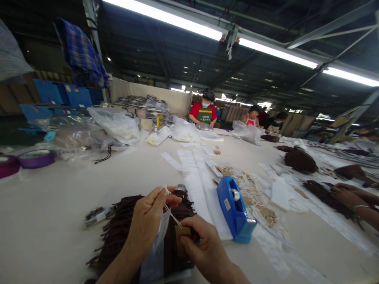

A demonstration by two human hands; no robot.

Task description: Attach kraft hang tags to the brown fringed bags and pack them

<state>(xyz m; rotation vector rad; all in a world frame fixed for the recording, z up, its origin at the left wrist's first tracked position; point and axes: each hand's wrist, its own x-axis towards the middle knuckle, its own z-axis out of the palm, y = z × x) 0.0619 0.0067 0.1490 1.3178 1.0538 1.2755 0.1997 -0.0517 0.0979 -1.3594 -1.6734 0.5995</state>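
"Left end of the table, what is noted?"

"A magenta tape roll beside a purple tape roll, both flat; further right, clear plastic bags."

"Directly before you?"

"A small bundle, contents too blurred to identify, just beside a dark brown fringed piece. A translucent sheet lies over part of that piece."

"State of the left fingers?"

"Mine are closed in a pinch on a white cord, above the fringed piece. It slants down rightward to a brown tag."

"And the right fingers?"

"I have them gripping that tag, over the fringed piece; whether the two touch, I cannot tell."

"Remainder?"

"A blue tape dispenser, apart from my right hand. Beyond it, loose corded tags. Far right, a co-worker's hands at a dark brown item."
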